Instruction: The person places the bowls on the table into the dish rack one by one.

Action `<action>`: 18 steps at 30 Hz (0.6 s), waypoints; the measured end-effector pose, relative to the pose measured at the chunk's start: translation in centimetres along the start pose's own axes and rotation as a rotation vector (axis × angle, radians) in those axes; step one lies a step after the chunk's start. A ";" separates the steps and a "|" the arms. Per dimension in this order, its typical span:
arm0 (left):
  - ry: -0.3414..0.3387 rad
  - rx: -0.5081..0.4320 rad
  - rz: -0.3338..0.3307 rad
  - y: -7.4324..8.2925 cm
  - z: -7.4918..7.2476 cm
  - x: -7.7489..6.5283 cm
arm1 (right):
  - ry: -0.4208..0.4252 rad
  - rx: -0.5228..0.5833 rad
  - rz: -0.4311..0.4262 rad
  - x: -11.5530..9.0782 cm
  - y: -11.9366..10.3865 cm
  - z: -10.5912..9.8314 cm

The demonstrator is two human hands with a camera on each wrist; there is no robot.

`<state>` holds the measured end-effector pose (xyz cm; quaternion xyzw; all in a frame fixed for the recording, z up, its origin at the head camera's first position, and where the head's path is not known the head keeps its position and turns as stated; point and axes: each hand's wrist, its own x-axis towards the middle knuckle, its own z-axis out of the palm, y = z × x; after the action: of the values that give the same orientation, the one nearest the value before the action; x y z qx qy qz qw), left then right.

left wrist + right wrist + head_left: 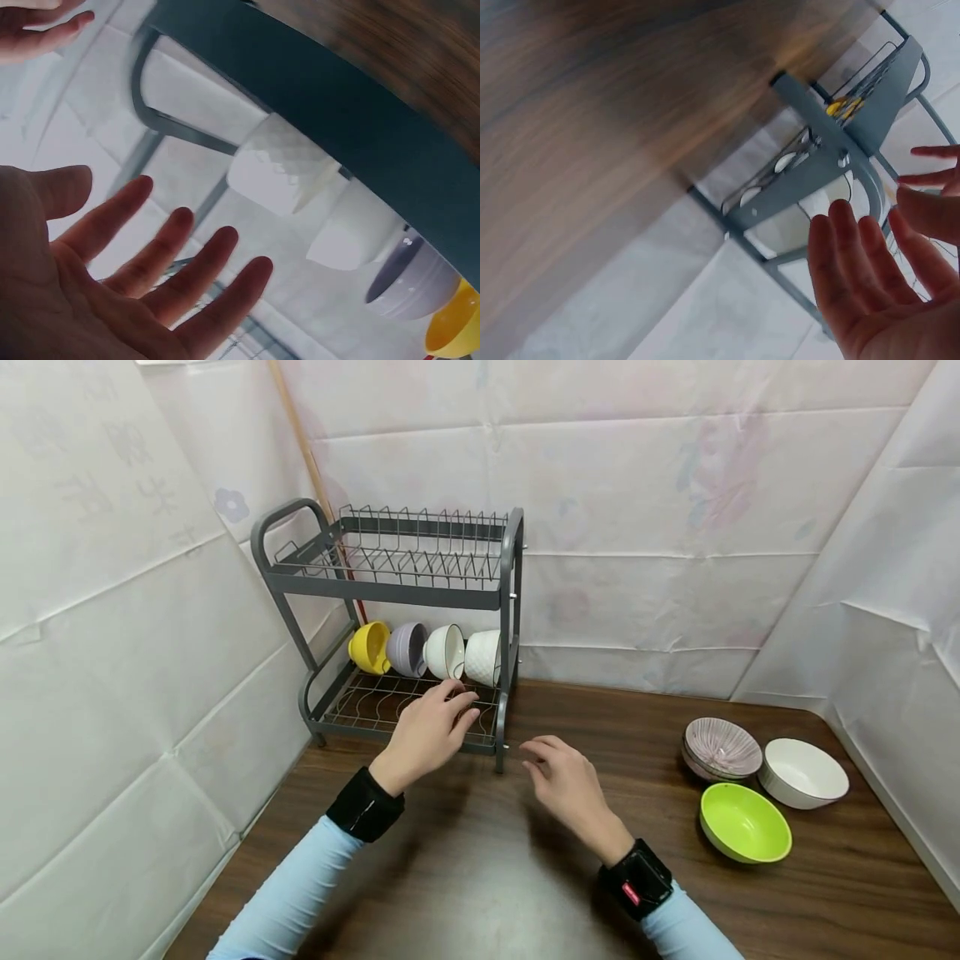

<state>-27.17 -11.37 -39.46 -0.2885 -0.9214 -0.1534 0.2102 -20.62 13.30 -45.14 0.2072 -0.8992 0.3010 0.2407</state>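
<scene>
Left hand (429, 727), right hand (573, 789) empty, fingers loosely parted, near front-right corner of dish rack (382, 592). Four bowls (403, 650) along lower tier's back edge, tipped sideways, presumably for draining.

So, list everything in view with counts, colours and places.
Dish rack: one, dark grey, table's left
Rack bowls: four, yellow, purple and two white, lower tier
Striped bowls: at least two stacked, pinkish, table's right
Green bowl: one, lime, in front of that stack
White bowl: one, white, far right
Pole: one, mostly tan, behind rack
Table: one, brown, under rack
Sheets: count unclear, white, around table
Left hand: one, bare, by rack's front
Right hand: one, bare, above table
Wristbands: two, black, wrists
Sleeves: two, blue, forearms
</scene>
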 end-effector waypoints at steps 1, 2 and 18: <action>0.004 0.003 -0.003 0.4 0.0 -0.1 | -0.004 -0.025 -0.007 -0.3 0.2 -0.6; 0.011 0.006 -0.005 0.7 0.0 -0.1 | -0.004 -0.047 -0.015 -0.7 0.4 -1.1; 0.109 -0.040 -0.058 2.5 0.5 -1.4 | 0.072 -0.163 0.049 -4.7 2.8 -6.6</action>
<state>-24.77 -9.81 -40.18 -0.2569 -0.9134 -0.1932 0.2496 -16.29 20.62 -44.37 0.1538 -0.9163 0.2400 0.2814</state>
